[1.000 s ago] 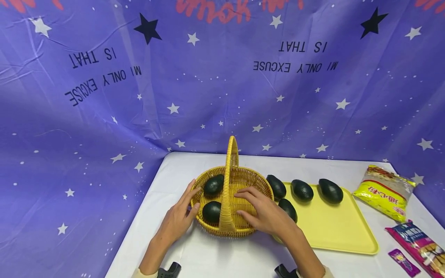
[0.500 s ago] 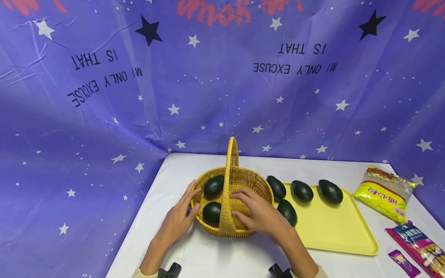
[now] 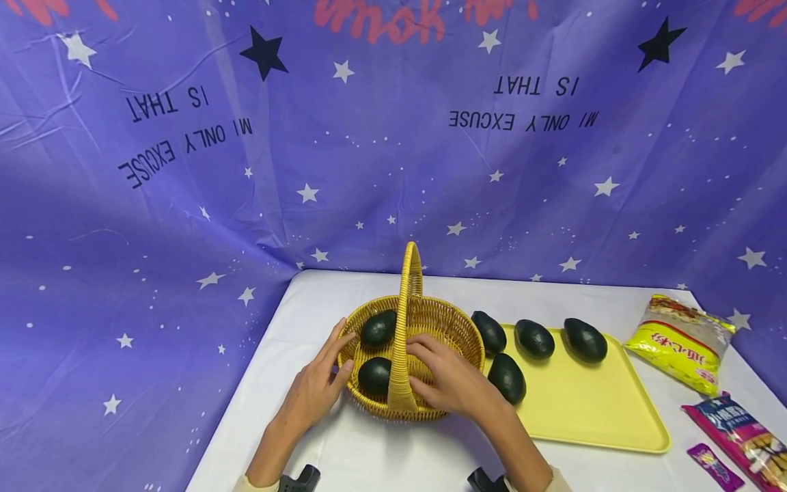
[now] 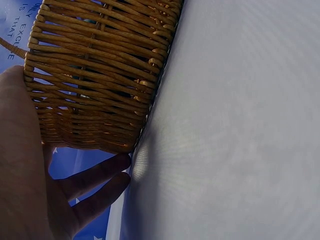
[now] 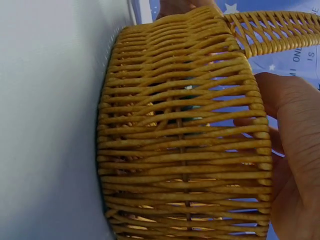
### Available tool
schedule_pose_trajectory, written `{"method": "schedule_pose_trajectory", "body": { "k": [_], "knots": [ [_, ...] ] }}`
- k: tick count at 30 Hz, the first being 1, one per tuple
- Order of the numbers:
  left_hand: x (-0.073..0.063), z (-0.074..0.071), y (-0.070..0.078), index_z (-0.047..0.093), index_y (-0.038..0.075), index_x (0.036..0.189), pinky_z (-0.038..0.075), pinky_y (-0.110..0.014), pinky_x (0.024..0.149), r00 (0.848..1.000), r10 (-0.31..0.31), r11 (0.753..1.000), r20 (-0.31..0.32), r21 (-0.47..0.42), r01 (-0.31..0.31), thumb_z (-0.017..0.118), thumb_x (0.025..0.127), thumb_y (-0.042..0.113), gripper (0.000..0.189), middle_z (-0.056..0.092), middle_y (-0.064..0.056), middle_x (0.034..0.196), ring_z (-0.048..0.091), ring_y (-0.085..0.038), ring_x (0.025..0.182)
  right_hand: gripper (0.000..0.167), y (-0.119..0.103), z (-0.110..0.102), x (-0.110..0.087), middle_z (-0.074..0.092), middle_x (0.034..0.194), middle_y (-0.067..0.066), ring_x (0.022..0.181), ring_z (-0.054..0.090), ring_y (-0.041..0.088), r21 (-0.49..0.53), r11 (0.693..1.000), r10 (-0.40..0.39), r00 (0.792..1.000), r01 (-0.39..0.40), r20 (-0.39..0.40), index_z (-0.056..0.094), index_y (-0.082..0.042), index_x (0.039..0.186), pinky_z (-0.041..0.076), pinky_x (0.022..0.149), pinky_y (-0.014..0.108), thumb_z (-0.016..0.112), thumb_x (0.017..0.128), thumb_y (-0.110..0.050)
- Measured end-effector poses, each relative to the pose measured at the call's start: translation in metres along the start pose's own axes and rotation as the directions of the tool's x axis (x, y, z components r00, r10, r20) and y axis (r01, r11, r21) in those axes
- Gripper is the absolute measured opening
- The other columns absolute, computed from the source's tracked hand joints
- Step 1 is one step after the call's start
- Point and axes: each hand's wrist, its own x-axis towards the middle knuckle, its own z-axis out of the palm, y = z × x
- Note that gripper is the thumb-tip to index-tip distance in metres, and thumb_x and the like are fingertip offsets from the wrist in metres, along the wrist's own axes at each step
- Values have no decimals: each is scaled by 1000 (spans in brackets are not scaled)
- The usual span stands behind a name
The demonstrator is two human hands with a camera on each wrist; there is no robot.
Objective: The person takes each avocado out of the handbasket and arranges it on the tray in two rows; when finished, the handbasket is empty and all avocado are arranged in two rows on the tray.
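A yellow wicker basket (image 3: 451,316) with a tall arched handle (image 3: 403,321) stands on the white table. Two dark green avocados lie in its left half, one at the back (image 3: 378,328) and one in front (image 3: 374,376). My left hand (image 3: 316,383) rests at the left rim; in the left wrist view two fingers (image 4: 102,192) stretch straight along the outside wall. Over the right rim reaches my right hand (image 3: 451,376), its fingers loosely bent inside the basket near the handle, nothing seen in them. The fingertips are partly hidden behind the handle.
A yellow tray (image 3: 590,410) lies to the right, with several avocados (image 3: 534,339) along its far and left sides. Farther right are a yellow food bag (image 3: 679,345), a pink and blue snack packet (image 3: 738,437) and a small purple packet (image 3: 714,467). A purple starry cloth (image 3: 393,171) hangs behind.
My right hand has shifted left inside the basket, closer to the handle, uncovering the front avocado on the tray. My left hand, the basket and the avocados stay where they were.
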Motion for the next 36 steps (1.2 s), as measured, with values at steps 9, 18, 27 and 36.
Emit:
{"method": "schedule_pose_trajectory", "body": {
  "k": [9, 18, 27, 36],
  "knots": [
    [0, -1, 1, 50, 23, 162, 59, -54, 91, 1000, 4, 1000, 0, 2, -4, 57, 111, 33, 53, 26, 7, 178, 73, -30, 115, 32, -1, 10, 7, 63, 128, 0, 110, 62, 11, 24, 999, 33, 997, -35, 68, 66, -13, 121, 56, 96, 30, 75, 90, -7],
    [2, -2, 0, 50, 23, 162, 58, -56, 92, 1000, 5, 1000, -1, -8, -5, 56, 111, 35, 53, 26, 6, 179, 72, -34, 119, 45, -3, 15, 14, 65, 136, 3, 122, 64, 17, 114, 991, 52, 992, -64, 112, 68, -13, 141, 55, 105, 35, 79, 97, -16],
    [2, 0, -1, 50, 23, 162, 58, -55, 92, 1000, -2, 1000, 1, -2, 2, 56, 111, 35, 52, 26, 7, 179, 72, -31, 117, 49, -3, 20, 19, 64, 147, 8, 136, 61, 25, 154, 984, 59, 983, -86, 172, 68, -12, 145, 51, 112, 42, 80, 99, -25],
    [1, 0, 0, 48, 26, 162, 59, -52, 91, 1000, -12, 1000, 6, -1, 12, 57, 111, 35, 53, 26, 8, 178, 73, -22, 109, 51, -3, 25, 25, 67, 145, 3, 138, 59, 23, 175, 976, 82, 968, -126, 239, 67, -8, 145, 49, 115, 42, 79, 100, -31]
  ]
}}
